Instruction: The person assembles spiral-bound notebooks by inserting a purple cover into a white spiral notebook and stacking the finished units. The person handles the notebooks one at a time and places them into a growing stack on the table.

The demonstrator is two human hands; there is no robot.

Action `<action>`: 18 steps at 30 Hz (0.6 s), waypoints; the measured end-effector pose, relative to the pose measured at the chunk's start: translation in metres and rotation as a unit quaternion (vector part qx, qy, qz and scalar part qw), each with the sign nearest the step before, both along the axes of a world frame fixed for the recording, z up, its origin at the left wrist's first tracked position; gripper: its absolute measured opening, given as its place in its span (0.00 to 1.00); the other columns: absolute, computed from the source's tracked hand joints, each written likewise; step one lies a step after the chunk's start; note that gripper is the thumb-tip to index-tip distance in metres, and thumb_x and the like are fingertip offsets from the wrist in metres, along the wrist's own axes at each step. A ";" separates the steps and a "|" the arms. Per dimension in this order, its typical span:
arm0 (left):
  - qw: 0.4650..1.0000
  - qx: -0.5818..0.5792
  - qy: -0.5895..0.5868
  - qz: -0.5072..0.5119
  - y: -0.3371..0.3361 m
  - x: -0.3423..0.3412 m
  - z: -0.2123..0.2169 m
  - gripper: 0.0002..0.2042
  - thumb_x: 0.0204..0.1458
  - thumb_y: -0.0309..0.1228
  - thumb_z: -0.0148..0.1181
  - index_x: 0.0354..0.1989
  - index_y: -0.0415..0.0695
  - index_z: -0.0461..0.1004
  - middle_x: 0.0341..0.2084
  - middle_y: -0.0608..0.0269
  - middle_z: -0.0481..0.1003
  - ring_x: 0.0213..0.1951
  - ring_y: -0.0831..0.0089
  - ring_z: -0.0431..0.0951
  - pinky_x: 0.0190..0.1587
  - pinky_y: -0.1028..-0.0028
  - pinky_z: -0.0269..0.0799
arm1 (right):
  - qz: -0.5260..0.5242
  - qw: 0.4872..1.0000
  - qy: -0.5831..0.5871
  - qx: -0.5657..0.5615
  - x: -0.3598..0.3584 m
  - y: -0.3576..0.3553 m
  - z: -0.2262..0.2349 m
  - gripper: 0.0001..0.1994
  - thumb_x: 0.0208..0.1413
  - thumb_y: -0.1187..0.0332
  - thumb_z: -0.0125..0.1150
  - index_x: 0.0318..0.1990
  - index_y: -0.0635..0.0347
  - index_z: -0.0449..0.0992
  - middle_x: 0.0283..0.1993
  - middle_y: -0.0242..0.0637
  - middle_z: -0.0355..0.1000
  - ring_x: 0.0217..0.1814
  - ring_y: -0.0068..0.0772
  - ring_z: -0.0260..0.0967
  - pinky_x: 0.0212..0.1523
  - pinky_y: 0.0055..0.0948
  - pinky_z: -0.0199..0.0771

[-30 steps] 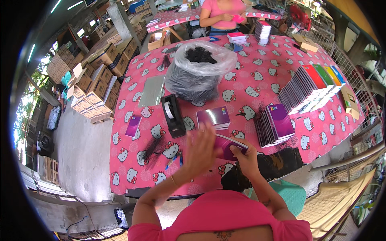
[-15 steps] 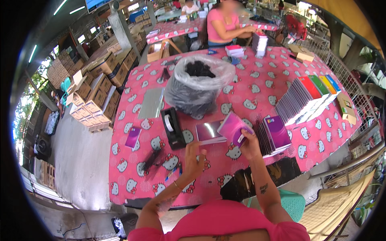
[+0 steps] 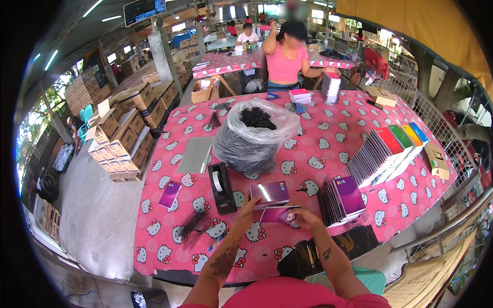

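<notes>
Your left hand (image 3: 250,207), fingers spread, touched the purple packet (image 3: 270,192) while your right hand (image 3: 304,217) pinched another purple packet (image 3: 277,214) on the pink tablecloth (image 3: 318,154); a loose pinch could drop it.

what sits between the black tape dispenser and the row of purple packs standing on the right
In the head view, a shiny purple pack lies flat between the tape dispenser and the upright row of purple packs, just beyond both hands.

Glossy purple packet (image 3: 277,214), clear plastic bag (image 3: 255,137), printed tablecloth (image 3: 328,149)

Tape dispenser (image 3: 221,187) left, purple stack (image 3: 341,200) right; cloth between open.
</notes>
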State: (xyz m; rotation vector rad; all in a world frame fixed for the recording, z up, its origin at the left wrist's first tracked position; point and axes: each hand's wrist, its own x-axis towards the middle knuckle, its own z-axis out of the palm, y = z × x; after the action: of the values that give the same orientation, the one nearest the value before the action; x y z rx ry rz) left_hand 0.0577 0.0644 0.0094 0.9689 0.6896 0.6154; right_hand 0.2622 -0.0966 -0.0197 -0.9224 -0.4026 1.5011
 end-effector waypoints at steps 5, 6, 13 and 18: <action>0.994 0.022 0.078 0.074 -0.022 0.001 0.003 0.31 0.50 0.34 0.62 0.65 0.43 0.62 0.54 0.60 0.71 0.55 0.67 0.71 0.57 0.68 0.66 | 0.053 0.999 0.001 -0.013 0.012 -0.015 -0.009 0.18 0.55 0.73 0.63 0.54 0.63 0.72 0.49 0.38 0.76 0.48 0.33 0.76 0.52 0.35 0.76; 0.994 0.028 0.082 0.072 -0.029 -0.004 -0.003 0.31 0.50 0.33 0.62 0.65 0.42 0.62 0.54 0.60 0.71 0.54 0.67 0.72 0.57 0.68 0.66 | 0.069 0.997 0.009 0.017 0.014 -0.022 -0.019 0.20 0.56 0.72 0.63 0.56 0.65 0.71 0.51 0.41 0.76 0.50 0.35 0.77 0.53 0.37 0.76; 0.991 0.050 0.028 0.122 -0.100 -0.045 -0.054 0.25 0.53 0.35 0.63 0.58 0.42 0.65 0.42 0.63 0.74 0.45 0.70 0.74 0.44 0.71 0.73 | 0.034 0.997 0.023 -0.065 -0.052 -0.112 0.004 0.17 0.56 0.75 0.64 0.53 0.66 0.73 0.50 0.40 0.76 0.50 0.32 0.75 0.54 0.31 0.74; 0.985 0.145 0.072 0.058 -0.065 -0.125 -0.007 0.21 0.58 0.40 0.59 0.57 0.44 0.68 0.45 0.63 0.75 0.47 0.70 0.75 0.48 0.70 0.71 | 0.024 0.995 -0.091 -0.045 -0.060 -0.145 0.052 0.19 0.57 0.75 0.64 0.56 0.66 0.73 0.50 0.34 0.74 0.49 0.26 0.72 0.51 0.26 0.70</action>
State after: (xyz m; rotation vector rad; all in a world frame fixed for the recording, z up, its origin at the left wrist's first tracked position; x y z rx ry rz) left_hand -0.0673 -0.0002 0.0025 1.2587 0.8024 0.7688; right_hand 0.2022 -0.2421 0.0327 -1.1325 -0.4958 1.4945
